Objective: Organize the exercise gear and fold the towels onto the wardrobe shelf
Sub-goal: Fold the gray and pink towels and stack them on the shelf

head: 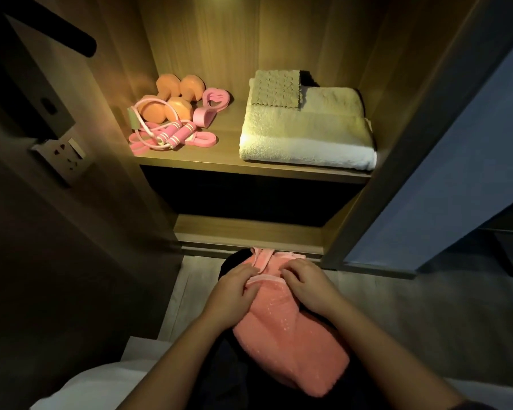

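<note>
Wide view first: the wardrobe (397, 84) stands open, lit warm from inside, and its shelf (249, 170) carries two groups well apart. On the right of it lies the white towel (305, 134), folded flat, its front edge close to the shelf lip. Down low, off the shelf and in front of the wardrobe's base, the pink towel (290, 329) lies part-folded over a dark shape right before the person. Both hands are on its far end. The left hand (234, 294) has its grip closed on the towel's hem, fingers curled into the cloth. The right hand (308, 287) is just beside it, its grip likewise clamped on the hem, fingertips tucked over the edge. Back up on the shelf, a beige cloth (276, 88) sits folded on the white towel's back left corner. At the left, two orange dumbbells (172, 96) lie side by side, a jump rope (178, 133) coiled in front and touching them, pink bands (203, 139) under its handles.
</note>
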